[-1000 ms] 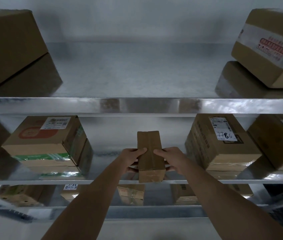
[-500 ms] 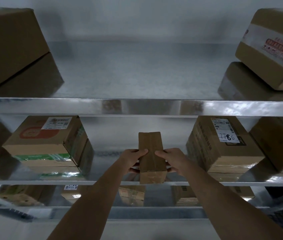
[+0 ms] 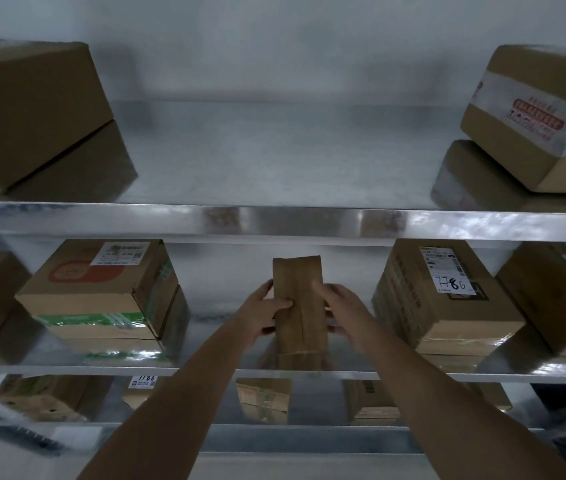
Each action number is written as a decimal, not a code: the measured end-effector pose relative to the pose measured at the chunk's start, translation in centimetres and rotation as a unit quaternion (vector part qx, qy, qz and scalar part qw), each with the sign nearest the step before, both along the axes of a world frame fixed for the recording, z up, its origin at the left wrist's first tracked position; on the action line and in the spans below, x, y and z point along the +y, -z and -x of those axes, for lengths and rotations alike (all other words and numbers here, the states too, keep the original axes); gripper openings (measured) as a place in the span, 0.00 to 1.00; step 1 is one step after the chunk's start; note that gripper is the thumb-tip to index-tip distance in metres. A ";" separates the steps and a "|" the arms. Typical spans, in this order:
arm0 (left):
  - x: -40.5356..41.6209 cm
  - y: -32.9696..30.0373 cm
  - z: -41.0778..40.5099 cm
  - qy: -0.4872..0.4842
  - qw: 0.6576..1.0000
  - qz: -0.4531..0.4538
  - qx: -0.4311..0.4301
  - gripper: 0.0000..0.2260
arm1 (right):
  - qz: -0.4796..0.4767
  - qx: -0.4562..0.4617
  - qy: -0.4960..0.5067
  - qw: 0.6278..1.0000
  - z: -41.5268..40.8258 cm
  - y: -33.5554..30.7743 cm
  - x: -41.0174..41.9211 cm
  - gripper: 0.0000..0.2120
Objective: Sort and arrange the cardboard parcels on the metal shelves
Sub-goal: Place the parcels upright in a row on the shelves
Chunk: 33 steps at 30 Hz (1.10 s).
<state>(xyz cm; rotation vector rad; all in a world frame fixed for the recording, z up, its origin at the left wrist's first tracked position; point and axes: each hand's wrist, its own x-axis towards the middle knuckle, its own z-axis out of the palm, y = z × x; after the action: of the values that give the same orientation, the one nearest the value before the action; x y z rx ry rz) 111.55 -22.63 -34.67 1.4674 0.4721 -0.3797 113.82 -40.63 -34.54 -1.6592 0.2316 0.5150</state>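
Head camera: left hand (image 3: 263, 311) and right hand (image 3: 343, 306) grip a narrow parcel (image 3: 299, 306) from either side, its long axis pointing away into the middle shelf (image 3: 67, 367), left of the "7786" box (image 3: 447, 299).

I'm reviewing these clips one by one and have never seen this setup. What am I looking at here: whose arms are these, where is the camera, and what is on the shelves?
No machine here: a person wears a camera on the head, looking forward and down, so the two bare arms are their own. Both hands hold one narrow cardboard parcel over the middle metal shelf; the left hand and right hand each have a grip on one side. Beside it sit a parcel with an orange mark to the left and one marked 7786 to the right. The top shelf carries a large box at each end. More parcels lie on the shelf below.
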 end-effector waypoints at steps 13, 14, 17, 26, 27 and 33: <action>1.1 -0.6 0.1 -0.036 0.996 0.085 0.023 0.20 | -0.056 0.065 -0.010 0.996 -0.5 -0.1 -0.8 0.25; 1.0 -0.6 0.1 -0.029 0.996 0.076 0.024 0.23 | -0.053 0.061 -0.020 0.997 -0.5 -0.2 -1.0 0.22; 0.9 -0.6 -0.2 -0.011 0.999 0.043 0.027 0.28 | -0.046 0.056 -0.047 0.996 -0.6 -1.0 -1.2 0.19; 1.4 -1.5 -1.4 0.064 0.997 -0.007 0.050 0.25 | 0.016 0.080 -0.084 0.993 -1.8 -3.0 -0.9 0.21; 1.4 -1.5 -1.4 0.067 0.996 -0.010 0.050 0.25 | 0.019 0.082 -0.087 0.993 -1.9 -3.0 -0.9 0.22; 1.8 -1.0 -1.7 0.058 0.996 0.002 0.065 0.23 | 0.019 0.067 -0.092 0.993 -2.1 -2.6 -0.7 0.22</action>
<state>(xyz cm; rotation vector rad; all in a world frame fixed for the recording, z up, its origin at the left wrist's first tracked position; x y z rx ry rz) 113.29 -20.86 -33.71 1.4748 0.4909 -0.5701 115.89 -41.35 -31.97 -1.6934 0.1893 0.7668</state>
